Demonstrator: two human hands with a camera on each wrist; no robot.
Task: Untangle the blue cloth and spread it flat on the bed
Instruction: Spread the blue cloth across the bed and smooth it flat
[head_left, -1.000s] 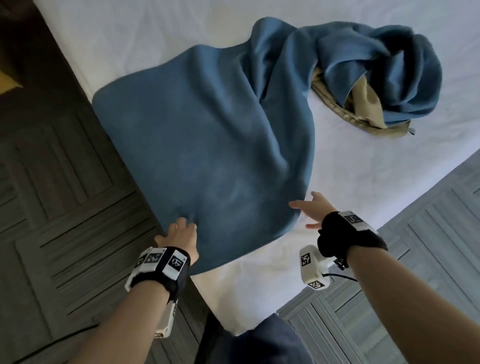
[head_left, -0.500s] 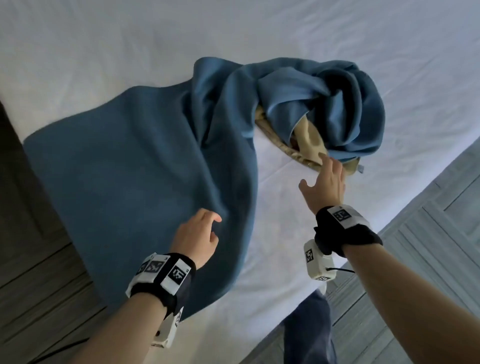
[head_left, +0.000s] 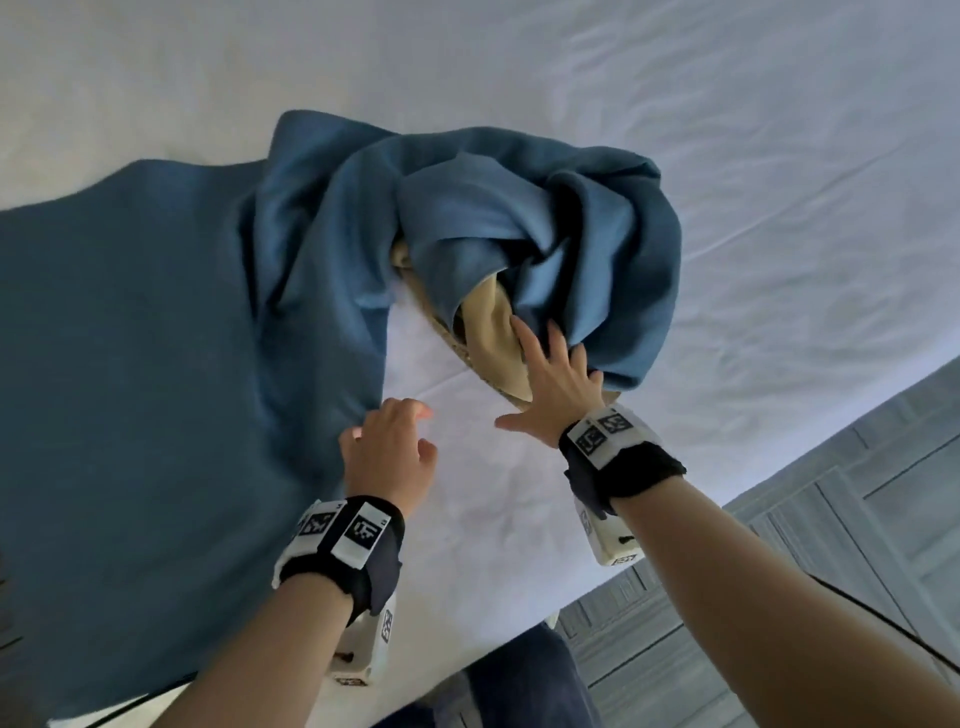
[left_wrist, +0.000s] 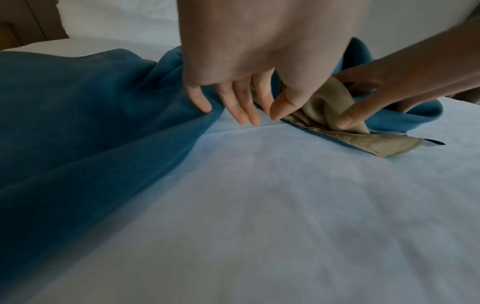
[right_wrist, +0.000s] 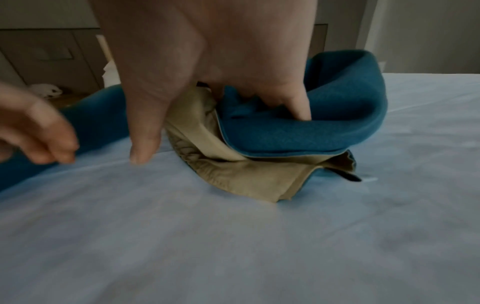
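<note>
A: Obs. 1. Where does the blue cloth (head_left: 156, 338) lie?

B: On the bed (head_left: 727, 156), over its white sheet. The left part lies spread and smooth, reaching the near edge. The right part is bunched in a twisted heap (head_left: 545, 244), with the cloth's tan underside (head_left: 488, 322) showing beneath the folds, a stitched hem along the sheet.

A: Obs. 2. Right hand (head_left: 558, 387)?

B: At the near side of the heap. Fingers spread apart; the thumb points down at the sheet beside the tan hem, and the outer fingertips (right_wrist: 298, 109) are pushed into a blue fold. A closed grip on it cannot be told.

A: Obs. 3. Left hand (head_left: 387, 449)?

B: Just beside the edge of the spread part, over bare sheet between that part and the heap. Fingers (left_wrist: 244, 111) loosely bent and slightly apart, holding nothing; the little finger touches the blue edge.

A: Surroundings?

B: Grey panelled floor (head_left: 857, 519) past the bed's near edge; black bands with printed markers on both wrists.
</note>
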